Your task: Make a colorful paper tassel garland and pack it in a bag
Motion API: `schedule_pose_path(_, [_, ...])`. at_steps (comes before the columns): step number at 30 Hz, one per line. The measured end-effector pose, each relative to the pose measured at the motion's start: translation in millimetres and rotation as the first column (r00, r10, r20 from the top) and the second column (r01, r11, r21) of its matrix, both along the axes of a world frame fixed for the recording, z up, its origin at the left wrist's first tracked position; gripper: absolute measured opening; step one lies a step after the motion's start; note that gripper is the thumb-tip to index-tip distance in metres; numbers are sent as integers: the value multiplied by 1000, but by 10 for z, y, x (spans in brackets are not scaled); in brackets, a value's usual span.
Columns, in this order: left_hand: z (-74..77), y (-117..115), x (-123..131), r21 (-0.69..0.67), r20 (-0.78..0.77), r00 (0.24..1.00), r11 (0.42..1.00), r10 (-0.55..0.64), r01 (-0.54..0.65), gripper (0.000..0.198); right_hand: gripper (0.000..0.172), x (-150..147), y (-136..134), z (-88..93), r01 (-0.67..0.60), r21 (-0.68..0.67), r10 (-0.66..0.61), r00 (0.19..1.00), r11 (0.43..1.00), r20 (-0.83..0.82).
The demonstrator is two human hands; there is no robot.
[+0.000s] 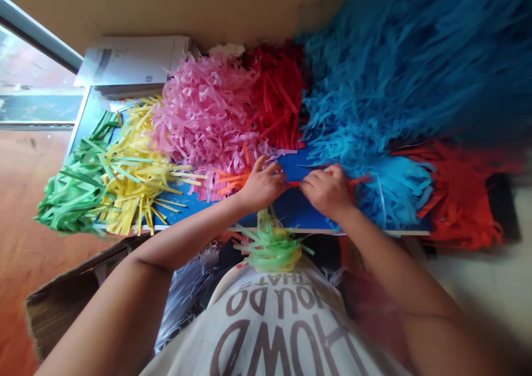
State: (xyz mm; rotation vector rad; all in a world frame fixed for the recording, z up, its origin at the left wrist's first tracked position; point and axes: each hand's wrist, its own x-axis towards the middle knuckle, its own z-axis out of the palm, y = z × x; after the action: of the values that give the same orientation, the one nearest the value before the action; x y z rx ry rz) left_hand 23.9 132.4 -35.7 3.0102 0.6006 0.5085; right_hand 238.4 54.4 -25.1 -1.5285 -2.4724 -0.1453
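My left hand (264, 185) and my right hand (327, 188) are close together over the blue tabletop (297, 165), fingers closed. A thin twisted length of orange fringed paper (294, 184) runs between them, gripped by both. Its loose orange strands (233, 181) spread out past my left hand, and a few more orange-red strands show beyond the right one. Just below, a green and yellow fringe bunch (274, 243) hangs at the table's front edge against my shirt.
Across the table lie heaps of green fringe (72, 190), yellow fringe (133, 171), pink fringe (208, 107), red fringe (280, 98), blue fringe (353, 115) and orange-red fringe (463, 193). Papers (133, 60) are stacked at the back left. A cardboard box (62, 298) stands below.
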Motion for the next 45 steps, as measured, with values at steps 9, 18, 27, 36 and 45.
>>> schedule_pose_path(9, [-127, -101, 111, 167, 104, 991, 980, 90, -106, 28, 13, -127, 29, -28, 88, 21, -87, 995, 996, -43])
schedule_pose_path(18, [-122, -152, -138, 139, 66, 998, 990, 17, -26, 26, 21, 60, -191, -178, 57, 173, -40, 994, 983, -98])
schedule_pose_path(27, [-246, -113, -233, -181, 186, 976, 980, 116, -82, 23, 15, 256, -197, -213, 129, -22, -130, 940, 991, -316])
schedule_pose_path(36, [-288, -57, -239, -355, 249, 946, 928, 209, -112, 26, 17, 336, -167, -281, 118, -156, -177, 875, 981, -450])
schedule_pose_path(45, [-107, -60, -119, -268, 6, 975, 940, 221, -211, 15, 10, 243, -105, -163, 208, -256, -285, 906, 944, -314])
